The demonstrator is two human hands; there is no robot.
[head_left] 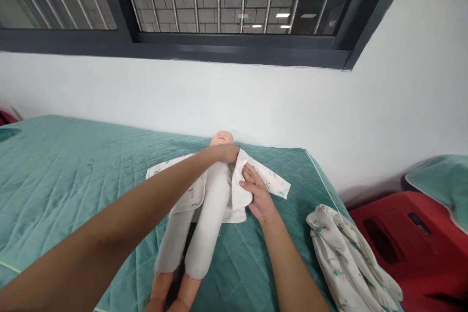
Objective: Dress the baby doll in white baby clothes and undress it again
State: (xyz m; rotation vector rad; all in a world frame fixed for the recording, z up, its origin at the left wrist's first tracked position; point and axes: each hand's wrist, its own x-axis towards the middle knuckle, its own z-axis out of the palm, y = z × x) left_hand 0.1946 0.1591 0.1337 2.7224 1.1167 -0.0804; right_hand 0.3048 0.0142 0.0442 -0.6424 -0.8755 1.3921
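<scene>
A baby doll (214, 195) lies on its back on a green quilted mat (73, 165), head toward the wall, with a white cloth body and bare pink feet. A white printed baby jacket (272, 180) is spread open beneath it. My left hand (228, 152) reaches across the doll's chest and pinches the top edge of the jacket's right front panel near the neck. Lower down, my right hand (256, 192) grips that same panel beside the doll's waist, fingers curled on the fabric.
A crumpled white printed garment (347, 253) lies on the mat's right edge. A red plastic object (405, 234) stands to the right, with another green mat (442, 180) behind it. A white wall and a barred window (219, 0) are ahead.
</scene>
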